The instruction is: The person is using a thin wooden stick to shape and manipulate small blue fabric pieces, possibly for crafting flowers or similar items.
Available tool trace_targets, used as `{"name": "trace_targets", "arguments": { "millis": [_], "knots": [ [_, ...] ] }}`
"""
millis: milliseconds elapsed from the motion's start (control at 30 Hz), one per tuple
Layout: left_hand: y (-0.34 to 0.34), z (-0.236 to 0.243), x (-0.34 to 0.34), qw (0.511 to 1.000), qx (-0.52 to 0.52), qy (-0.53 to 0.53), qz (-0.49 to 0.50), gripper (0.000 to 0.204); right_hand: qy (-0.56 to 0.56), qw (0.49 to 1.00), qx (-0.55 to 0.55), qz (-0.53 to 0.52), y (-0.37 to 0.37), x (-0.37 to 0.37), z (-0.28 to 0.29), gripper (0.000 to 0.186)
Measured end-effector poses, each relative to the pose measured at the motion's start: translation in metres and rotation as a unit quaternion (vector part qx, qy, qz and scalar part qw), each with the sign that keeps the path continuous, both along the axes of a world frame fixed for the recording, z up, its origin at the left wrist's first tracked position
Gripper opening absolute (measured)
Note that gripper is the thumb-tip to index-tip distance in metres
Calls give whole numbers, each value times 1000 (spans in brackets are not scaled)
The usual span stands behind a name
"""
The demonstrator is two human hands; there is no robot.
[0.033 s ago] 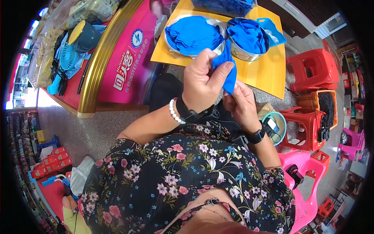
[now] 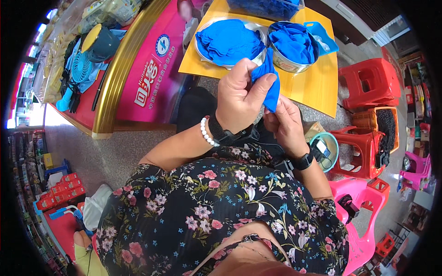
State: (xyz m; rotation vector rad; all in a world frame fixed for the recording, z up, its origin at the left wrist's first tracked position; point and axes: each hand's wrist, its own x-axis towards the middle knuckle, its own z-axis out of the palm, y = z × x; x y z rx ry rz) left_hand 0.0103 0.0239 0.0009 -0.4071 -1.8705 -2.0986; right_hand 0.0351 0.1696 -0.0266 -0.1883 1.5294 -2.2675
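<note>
A small piece of blue cloth [image 2: 271, 94] is stretched between my two hands, in front of the table. My left hand [image 2: 238, 94] pinches its upper part between thumb and curled fingers. At its lower end the fingertips of my right hand [image 2: 287, 124] are closed on the cloth's edge. Just beyond, a stack of blue cloth pieces [image 2: 228, 41] lies on a white round tray [image 2: 205, 57]. To the right of it, a round tin [image 2: 292, 66] holds more crumpled blue cloth [image 2: 294, 41].
The yellow wooden table [image 2: 317, 92] also bears a clear bin [image 2: 262, 15] of blue cloth and a blue plastic scoop [image 2: 324, 34]. On the left stands a gold-edged pink counter [image 2: 110, 92] with a small blue fan [image 2: 81, 66]. Red stools [image 2: 368, 83] and a teal basket [image 2: 332, 138] are on the right.
</note>
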Motion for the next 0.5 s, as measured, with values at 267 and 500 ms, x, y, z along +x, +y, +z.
{"name": "trace_targets", "arguments": {
  "millis": [267,500],
  "knots": [
    [-9,12,-12,1000,4,20,7,16,62,996,57,15,4,-5,2,29],
    [-22,4,-16,987,-112,77,81,23,55,996,66,12,2,-1,5,31]
  ]
}}
